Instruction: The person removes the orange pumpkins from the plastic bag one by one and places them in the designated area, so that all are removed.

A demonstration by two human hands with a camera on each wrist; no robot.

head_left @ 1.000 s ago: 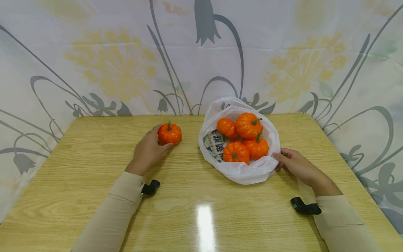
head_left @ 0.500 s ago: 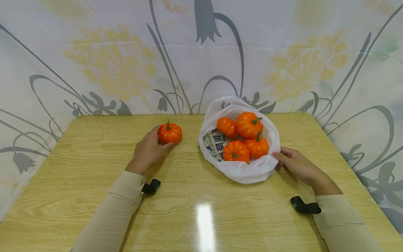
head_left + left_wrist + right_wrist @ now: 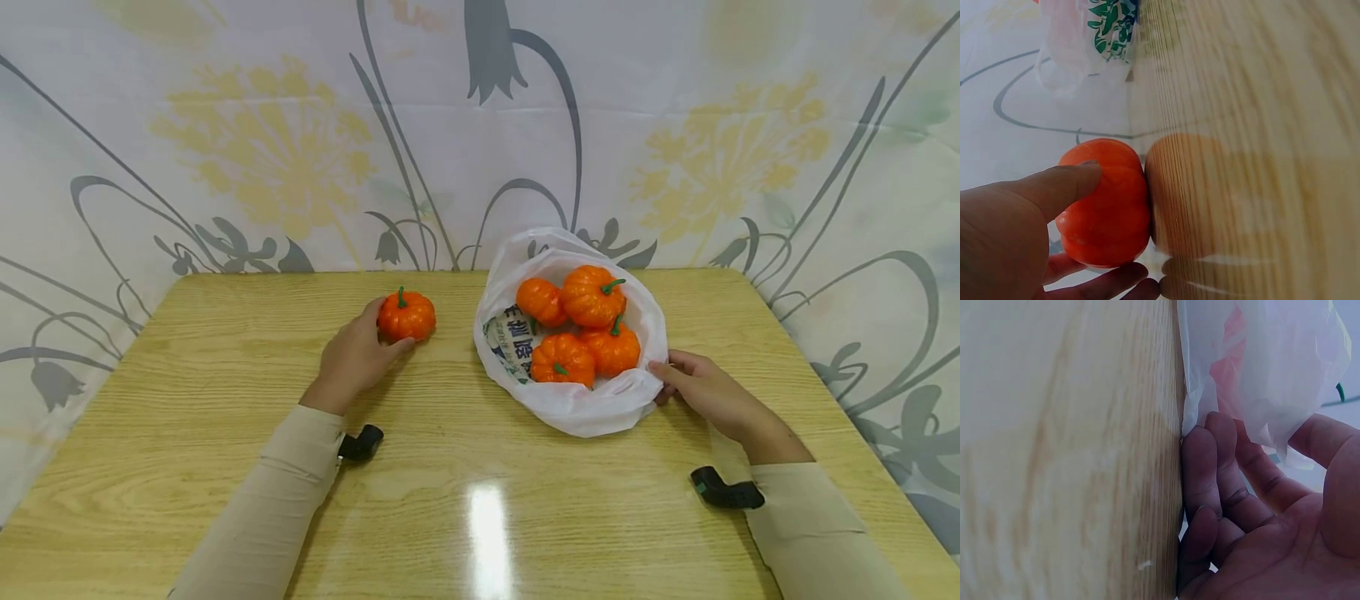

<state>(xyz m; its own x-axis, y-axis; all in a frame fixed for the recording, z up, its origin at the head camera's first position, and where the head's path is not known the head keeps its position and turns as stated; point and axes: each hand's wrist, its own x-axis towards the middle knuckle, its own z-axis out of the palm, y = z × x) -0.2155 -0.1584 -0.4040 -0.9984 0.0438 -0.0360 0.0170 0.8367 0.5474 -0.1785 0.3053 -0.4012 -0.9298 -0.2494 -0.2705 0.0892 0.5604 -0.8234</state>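
Observation:
A small orange pumpkin (image 3: 407,317) with a green stem stands upright on the table, left of the bag. My left hand (image 3: 354,358) holds it from the left; in the left wrist view the thumb lies on the pumpkin's side (image 3: 1110,212) and the fingers reach under its far side. An open white plastic bag (image 3: 585,417) holds several orange pumpkins (image 3: 592,297). At the bag's right edge, my right hand (image 3: 708,396) pinches the rim between thumb and fingers. The right wrist view shows the bag's thin plastic (image 3: 1272,362) at the fingertips, with the other fingers near the tabletop.
Inside the bag, left of the pumpkins, shows a printed panel (image 3: 513,342) with dark characters and green leaves. The light wood table (image 3: 420,500) ends at a flower-patterned cloth (image 3: 450,150) behind. Bare tabletop lies between the single pumpkin and the bag.
The left hand and its pumpkin have shifted very slightly to the right. The right hand and the bag stay in place.

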